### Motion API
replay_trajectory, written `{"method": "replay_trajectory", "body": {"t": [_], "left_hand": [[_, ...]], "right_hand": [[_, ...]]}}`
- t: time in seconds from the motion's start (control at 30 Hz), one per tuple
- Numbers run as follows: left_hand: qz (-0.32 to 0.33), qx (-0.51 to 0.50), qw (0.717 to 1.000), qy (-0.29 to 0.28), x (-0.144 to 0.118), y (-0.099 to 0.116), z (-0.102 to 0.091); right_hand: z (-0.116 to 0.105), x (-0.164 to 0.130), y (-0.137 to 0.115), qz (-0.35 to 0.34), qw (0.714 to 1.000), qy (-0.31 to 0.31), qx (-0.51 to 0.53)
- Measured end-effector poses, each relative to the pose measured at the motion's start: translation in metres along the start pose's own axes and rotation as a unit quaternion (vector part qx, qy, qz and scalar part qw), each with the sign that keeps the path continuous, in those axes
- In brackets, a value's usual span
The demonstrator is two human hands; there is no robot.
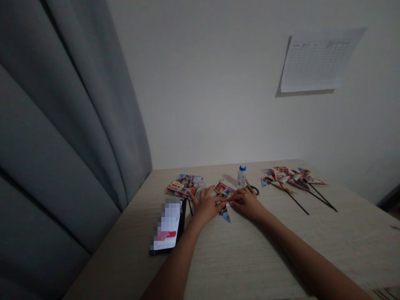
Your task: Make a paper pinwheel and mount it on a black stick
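A sheet of colourful printed paper point(223, 190) lies on the table with both hands on it, and one pointed corner sticks out toward me. My left hand point(206, 207) has its fingers fanned over the left side, with its thumb and a fingertip holding the paper near the middle. From the right, my right hand point(246, 203) pinches the paper close to the left fingertips, its fingers bent together. The hands hide the paper's centre and any fold there. Just behind the right hand are scissors point(253, 190), partly covered, and a small clear bottle with a blue cap point(241, 176).
Paper pinwheels point(289, 177) on black sticks lie at the right. A pile of printed flyers point(184, 184) is at the back left, with a phone point(168, 225) nearer me. A black stick point(190, 207) lies by my left hand. Grey curtain point(78, 104) borders the left side.
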State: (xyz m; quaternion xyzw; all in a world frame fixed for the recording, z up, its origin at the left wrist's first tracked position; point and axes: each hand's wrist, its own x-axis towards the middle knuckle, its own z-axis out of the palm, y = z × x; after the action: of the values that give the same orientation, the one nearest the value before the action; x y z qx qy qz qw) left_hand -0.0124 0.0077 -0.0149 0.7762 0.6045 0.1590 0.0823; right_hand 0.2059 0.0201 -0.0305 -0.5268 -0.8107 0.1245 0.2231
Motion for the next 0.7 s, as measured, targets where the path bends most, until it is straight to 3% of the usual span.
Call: {"method": "replay_trajectory", "body": {"t": [0.27,0.47,0.7], "left_hand": [[0.003,-0.017,1.000,0.007,0.000,-0.002,0.003],[-0.004,-0.031,0.999,0.030,0.001,0.000,-0.007],[-0.023,-0.016,1.000,0.007,-0.003,-0.003,-0.015]], "right_hand": [[-0.001,0.000,-0.002,0.001,1.000,-0.001,-0.001],[-0.001,0.000,-0.001,-0.004,1.000,0.000,0.002],[-0.004,-0.002,-0.004,-0.010,1.000,0.000,0.001]]}}
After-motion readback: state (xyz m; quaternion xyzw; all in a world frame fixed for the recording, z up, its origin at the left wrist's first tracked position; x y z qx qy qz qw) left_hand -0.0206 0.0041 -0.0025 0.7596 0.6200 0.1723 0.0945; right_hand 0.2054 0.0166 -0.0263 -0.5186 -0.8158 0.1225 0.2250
